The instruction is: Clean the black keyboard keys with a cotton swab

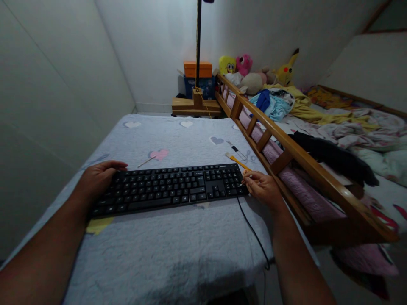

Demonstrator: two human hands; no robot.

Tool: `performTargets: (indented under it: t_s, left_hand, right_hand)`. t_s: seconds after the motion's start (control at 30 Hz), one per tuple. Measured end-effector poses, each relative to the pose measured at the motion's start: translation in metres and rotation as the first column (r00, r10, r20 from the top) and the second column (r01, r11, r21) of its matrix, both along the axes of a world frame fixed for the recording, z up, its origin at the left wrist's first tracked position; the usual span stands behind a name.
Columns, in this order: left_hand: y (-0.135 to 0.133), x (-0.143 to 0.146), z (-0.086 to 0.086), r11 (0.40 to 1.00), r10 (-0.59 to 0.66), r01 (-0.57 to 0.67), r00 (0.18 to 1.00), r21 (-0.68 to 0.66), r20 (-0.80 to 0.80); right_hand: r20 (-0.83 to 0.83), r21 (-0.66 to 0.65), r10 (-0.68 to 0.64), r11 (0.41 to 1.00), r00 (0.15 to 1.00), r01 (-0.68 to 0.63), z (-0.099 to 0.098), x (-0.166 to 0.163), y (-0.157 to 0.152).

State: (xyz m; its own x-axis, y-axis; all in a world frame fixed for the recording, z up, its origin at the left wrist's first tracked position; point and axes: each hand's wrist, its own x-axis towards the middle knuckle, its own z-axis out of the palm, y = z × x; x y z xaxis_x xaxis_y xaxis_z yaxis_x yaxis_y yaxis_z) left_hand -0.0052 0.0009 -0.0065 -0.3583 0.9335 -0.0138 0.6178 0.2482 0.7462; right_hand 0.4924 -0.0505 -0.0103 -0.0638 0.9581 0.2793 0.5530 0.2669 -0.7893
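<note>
A black keyboard (165, 186) lies on a pale blue quilted cloth (178, 241) in front of me. My left hand (100, 178) grips its left end, with the fingers over the far corner and the thumb bent inward. At the number pad on the right end, my right hand (259, 185) pinches a thin white cotton swab (250, 176), its tip by the keys. Just beyond that hand lies a brush (237, 160) with a yellow handle. Farther off is a wire keycap puller (234, 148) with a black middle. A second cotton swab (146, 161) rests behind the keyboard's left half.
The keyboard's black cable (254, 233) runs over the near right edge of the cloth. A wooden bed rail (273, 127) borders the right side, with bedding and plush toys (244, 65) behind it. At the far end stand a wooden stand (197, 103) with a pole and an orange box (197, 68).
</note>
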Motion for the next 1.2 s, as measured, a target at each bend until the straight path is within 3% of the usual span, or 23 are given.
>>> performTargets:
  t_s: [0.33,1.2]
  left_hand:
    - [-0.001,0.003,0.002,1.000,0.004,-0.004,1.000,-0.018,-0.015]
    - [0.001,0.002,0.002,1.000,0.009,-0.009,1.000,-0.027,-0.011]
  right_hand:
    - [-0.020,0.019,-0.030,0.999,0.999,0.030,0.004,-0.006,-0.011]
    - [-0.017,-0.022,0.080,0.997,0.997,-0.081,0.015,-0.016,-0.018]
